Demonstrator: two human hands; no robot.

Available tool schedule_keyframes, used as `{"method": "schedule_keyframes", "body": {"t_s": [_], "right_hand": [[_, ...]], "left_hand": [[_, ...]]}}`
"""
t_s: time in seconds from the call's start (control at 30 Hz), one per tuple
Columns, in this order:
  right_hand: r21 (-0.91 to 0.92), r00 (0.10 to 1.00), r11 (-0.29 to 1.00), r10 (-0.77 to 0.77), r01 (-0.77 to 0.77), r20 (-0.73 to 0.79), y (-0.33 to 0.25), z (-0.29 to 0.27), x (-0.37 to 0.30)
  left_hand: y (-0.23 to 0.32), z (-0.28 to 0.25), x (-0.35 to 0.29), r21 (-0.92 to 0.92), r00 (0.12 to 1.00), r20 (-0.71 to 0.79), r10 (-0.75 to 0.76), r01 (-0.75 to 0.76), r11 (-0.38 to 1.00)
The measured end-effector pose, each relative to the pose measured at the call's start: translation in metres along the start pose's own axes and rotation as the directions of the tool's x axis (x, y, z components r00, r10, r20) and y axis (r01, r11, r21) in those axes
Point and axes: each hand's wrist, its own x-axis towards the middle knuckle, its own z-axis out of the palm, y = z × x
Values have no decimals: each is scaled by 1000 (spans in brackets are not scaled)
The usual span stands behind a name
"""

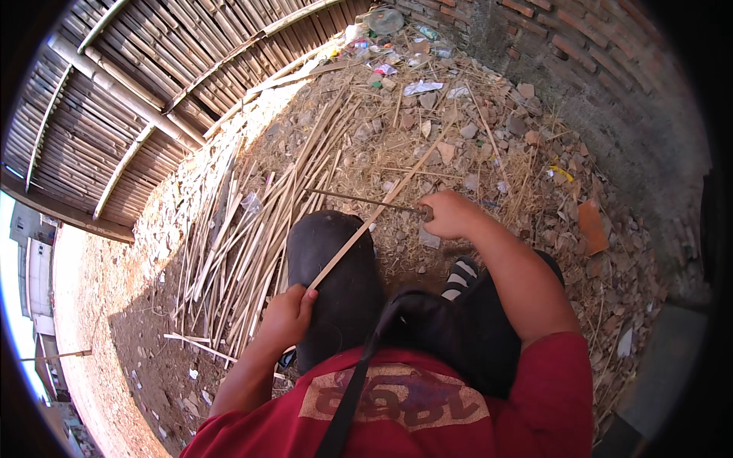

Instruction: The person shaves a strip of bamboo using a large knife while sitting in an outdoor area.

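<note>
My left hand is closed on the near end of a long, flat bamboo strip, beside my left knee. The strip slants away up and to the right, over the littered ground. My right hand grips the handle of a long, thin, dark-bladed knife. Its blade points left and crosses the strip a little beyond my knee; whether edge and strip touch, I cannot tell. To the left of my knee lies a loose heap of split bamboo strips.
A bamboo-slat wall rises at the far left, and a brick wall at the right. Broken brick and stone cover the ground, with an orange tile piece on the right. Plastic and paper litter lies at the back.
</note>
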Motion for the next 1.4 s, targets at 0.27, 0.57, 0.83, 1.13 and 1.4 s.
{"method": "schedule_keyframes", "body": {"t_s": [0.27, 0.57, 0.83, 1.13, 1.4], "right_hand": [[45, 989, 997, -57, 63, -134, -27, -3, -15], [-45, 997, 997, -61, 58, -52, -34, -11, -11], [29, 992, 999, 31, -28, -124, -19, -14, -11], [80, 981, 996, 54, -39, -188, 24, -8, -4], [150, 969, 986, 105, -72, -224, 18, -12, -3]], "left_hand": [[-4, -5, 4, -31, 1000, 4, 29, -29, 999], [-4, -7, 4, 31, 1000, 22, 12, -12, 999], [-8, -6, 8, -31, 999, 12, 36, -35, 999], [-5, -9, 12, -54, 998, 53, 19, -16, 998], [-10, -6, 14, -65, 997, 57, 44, -41, 997]]}}
